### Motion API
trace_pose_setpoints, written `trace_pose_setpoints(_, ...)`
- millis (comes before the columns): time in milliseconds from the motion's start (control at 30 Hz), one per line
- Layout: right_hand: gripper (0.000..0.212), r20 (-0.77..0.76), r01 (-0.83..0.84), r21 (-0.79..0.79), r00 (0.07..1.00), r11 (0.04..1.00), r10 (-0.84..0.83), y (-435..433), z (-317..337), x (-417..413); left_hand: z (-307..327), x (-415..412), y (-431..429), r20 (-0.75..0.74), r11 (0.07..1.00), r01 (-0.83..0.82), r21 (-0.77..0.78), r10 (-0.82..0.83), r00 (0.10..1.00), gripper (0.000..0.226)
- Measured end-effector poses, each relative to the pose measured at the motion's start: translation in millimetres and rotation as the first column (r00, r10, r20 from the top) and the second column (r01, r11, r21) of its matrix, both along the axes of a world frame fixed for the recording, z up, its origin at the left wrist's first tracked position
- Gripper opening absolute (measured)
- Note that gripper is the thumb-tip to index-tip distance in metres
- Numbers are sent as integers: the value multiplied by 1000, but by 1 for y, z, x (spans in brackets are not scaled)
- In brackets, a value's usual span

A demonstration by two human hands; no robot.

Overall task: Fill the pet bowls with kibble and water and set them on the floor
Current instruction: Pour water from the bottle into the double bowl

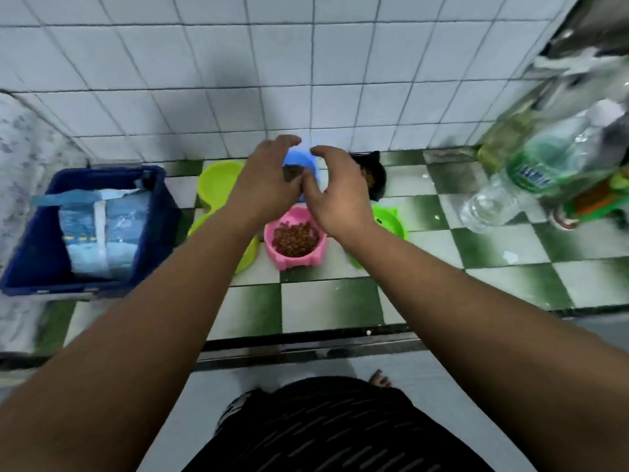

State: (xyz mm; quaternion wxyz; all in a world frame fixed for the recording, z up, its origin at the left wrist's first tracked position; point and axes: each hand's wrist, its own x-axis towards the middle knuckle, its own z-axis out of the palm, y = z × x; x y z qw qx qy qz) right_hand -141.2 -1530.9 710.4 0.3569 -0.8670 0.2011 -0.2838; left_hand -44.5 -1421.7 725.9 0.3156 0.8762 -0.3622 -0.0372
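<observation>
Several plastic pet bowls sit on the checkered floor near the tiled wall. My left hand (265, 185) and my right hand (337, 192) hover close together over the blue bowl (301, 158), fingers curved and apart. Brown kibble (292, 172) shows between them, over that bowl. Just in front of it, the pink bowl (292, 257) is full of kibble. A black bowl (374, 178) with some kibble sits to the right, partly behind my right hand. The lime bowl (214, 182) at the left looks bare inside. My right wrist partly covers a green bowl (391, 223).
A dark blue crate (30, 240) at the left holds a light blue kibble bag (102, 229). Another yellow-green bowl (250, 257) peeks from under my left forearm. A clear water bottle (520, 185) with a green label and a yellowish bottle (503, 141) appear blurred at the right. A dark threshold strip (306, 349) crosses the floor in front of me.
</observation>
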Motion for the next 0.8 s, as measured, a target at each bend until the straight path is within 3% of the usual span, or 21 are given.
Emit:
trace_pose_setpoints(233,39,25,264,64,964,962,-266,-146,8,-105,-10,-81,-159,-130,980,177,-87,-187,974,64)
trace_pose_setpoints(400,35,65,361,37,929,932,-363,-211,18,-169,-17,-133,-247,-246,904,347,-251,-406,880,72)
trace_pose_setpoints(567,9,286,514,62,812,856,-509,-252,29,-199,-19,-163,-304,-400,890,336,-309,-442,803,84)
trace_pose_setpoints(633,20,326,549,131,762,825,-559,-272,37,-197,-24,-161,-319,-458,890,304,-339,-439,773,99)
trace_pose_setpoints(700,34,258,536,202,778,820,-572,-288,47,-190,-27,-155,-330,-493,890,286,-355,-438,752,111)
trace_pose_setpoints(800,41,187,487,257,823,835,-537,-301,52,-177,-20,-156,-339,-509,887,299,-352,-449,734,102)
